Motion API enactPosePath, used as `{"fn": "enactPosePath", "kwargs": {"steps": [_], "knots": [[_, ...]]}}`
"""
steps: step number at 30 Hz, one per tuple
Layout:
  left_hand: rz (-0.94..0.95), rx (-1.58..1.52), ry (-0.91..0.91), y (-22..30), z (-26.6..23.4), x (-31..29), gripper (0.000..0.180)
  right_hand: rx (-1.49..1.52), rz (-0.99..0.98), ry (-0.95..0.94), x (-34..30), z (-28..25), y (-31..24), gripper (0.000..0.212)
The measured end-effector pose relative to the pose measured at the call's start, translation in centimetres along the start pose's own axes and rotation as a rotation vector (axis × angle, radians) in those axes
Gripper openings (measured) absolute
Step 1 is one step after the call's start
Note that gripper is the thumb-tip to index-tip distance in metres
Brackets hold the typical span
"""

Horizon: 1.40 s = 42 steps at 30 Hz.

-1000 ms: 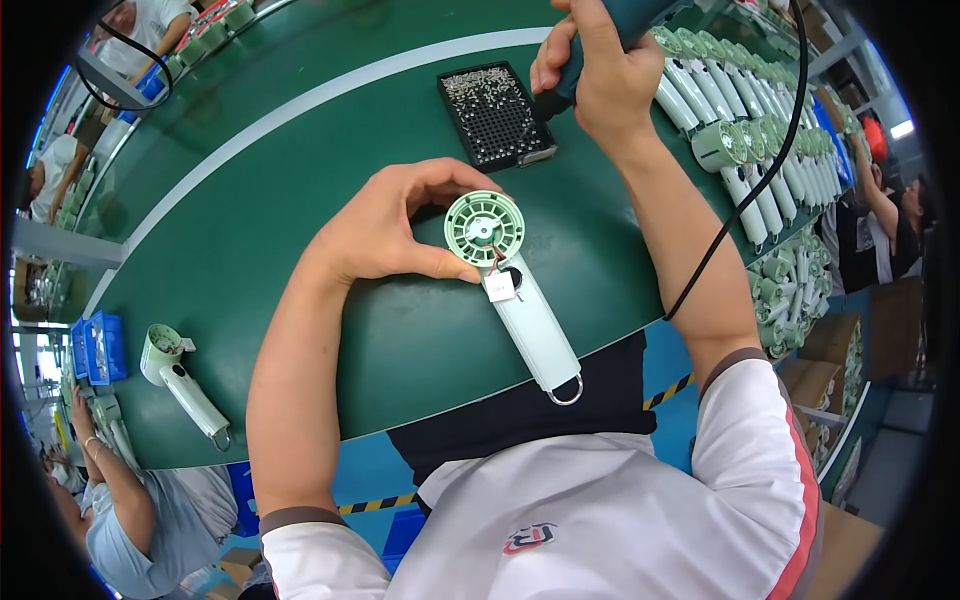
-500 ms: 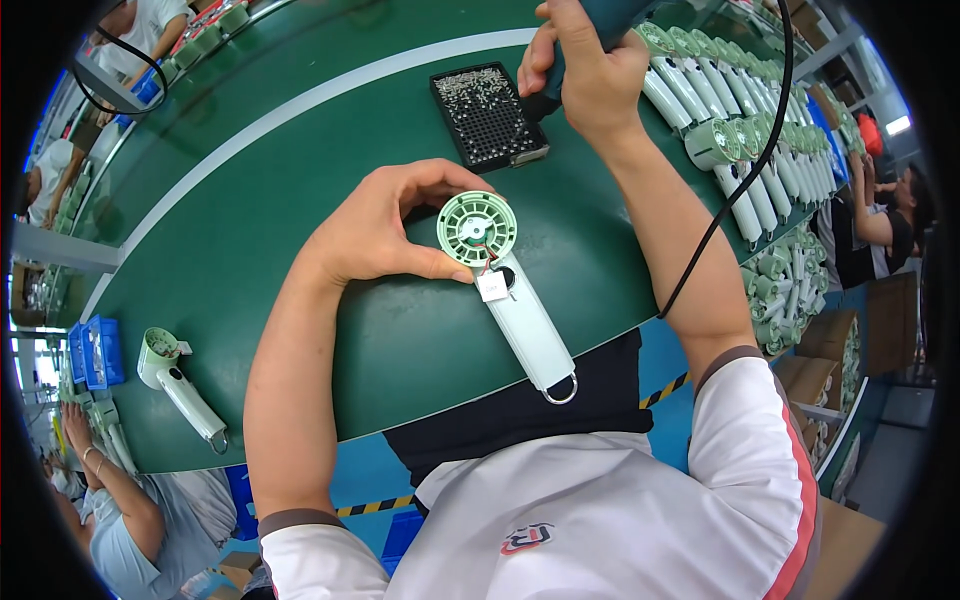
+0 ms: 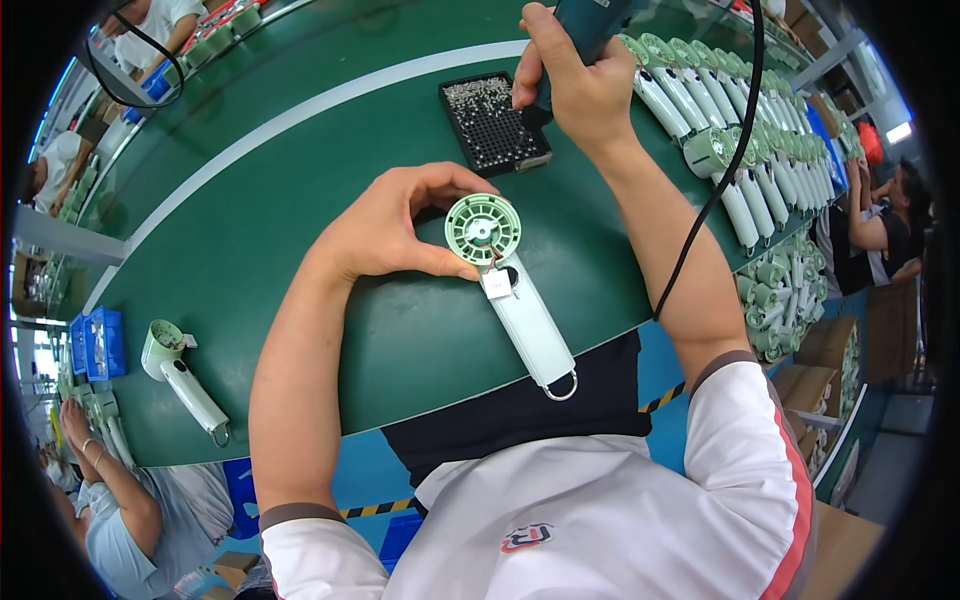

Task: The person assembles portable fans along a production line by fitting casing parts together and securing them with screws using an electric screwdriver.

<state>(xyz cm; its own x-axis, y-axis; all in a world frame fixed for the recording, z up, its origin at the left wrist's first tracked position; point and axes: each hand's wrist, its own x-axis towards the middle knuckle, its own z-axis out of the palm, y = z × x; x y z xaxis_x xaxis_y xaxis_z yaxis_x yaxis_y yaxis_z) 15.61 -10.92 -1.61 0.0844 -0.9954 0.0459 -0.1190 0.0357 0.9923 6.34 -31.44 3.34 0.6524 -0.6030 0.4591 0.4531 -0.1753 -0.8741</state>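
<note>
My left hand [image 3: 392, 228] pinches the round green head of a small white handheld fan [image 3: 505, 280] that lies on the green belt [image 3: 300, 180] right in front of me. Its white handle points toward my body and ends in a metal ring. My right hand [image 3: 575, 85] grips a teal electric screwdriver [image 3: 590, 20] with a black cable [image 3: 720, 170]. The tool's tip is down at the right edge of a black screw tray [image 3: 490, 125] beyond the fan.
Rows of finished white and green fans [image 3: 740, 170] line the belt's right side. Another fan [image 3: 180, 375] lies at the left near blue bins [image 3: 95, 345]. Other people work at the left, top left and far right.
My right hand has carried the screwdriver forward to the black screw tray. The left hand has kept its hold on the fan head, which barely moved.
</note>
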Motion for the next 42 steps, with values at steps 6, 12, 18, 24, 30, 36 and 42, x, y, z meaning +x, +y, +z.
{"fn": "enactPosePath", "kwargs": {"steps": [6,12,18,24,30,36,42], "knots": [[0.003,-0.003,-0.007,0.0,0.0,0.1,0.074,0.008,-0.006,0.011,0.0,-0.3,-0.2,0.031],[0.006,-0.009,-0.008,-0.1,-0.2,-0.1,0.074,0.065,-0.012,0.05,-0.2,0.1,-2.3,0.031],[0.02,-0.035,0.001,-0.1,0.1,0.0,0.071,0.439,-0.002,-0.013,-3.9,2.6,-7.4,0.028],[-0.03,-0.032,0.01,1.1,0.0,-0.4,0.062,0.439,0.019,-0.19,-6.4,4.1,-7.6,0.023],[-0.055,0.016,-0.005,1.5,0.0,-0.4,0.055,0.224,-0.143,-0.443,-5.8,2.9,-6.1,0.036],[-0.068,0.088,-0.001,1.7,-0.1,-0.7,0.057,0.2,-0.083,-0.45,-6.2,3.2,-6.0,0.031],[0.015,0.095,0.035,1.0,0.1,-0.5,0.058,0.141,-0.205,-0.492,-6.5,3.7,-5.3,0.022]]}}
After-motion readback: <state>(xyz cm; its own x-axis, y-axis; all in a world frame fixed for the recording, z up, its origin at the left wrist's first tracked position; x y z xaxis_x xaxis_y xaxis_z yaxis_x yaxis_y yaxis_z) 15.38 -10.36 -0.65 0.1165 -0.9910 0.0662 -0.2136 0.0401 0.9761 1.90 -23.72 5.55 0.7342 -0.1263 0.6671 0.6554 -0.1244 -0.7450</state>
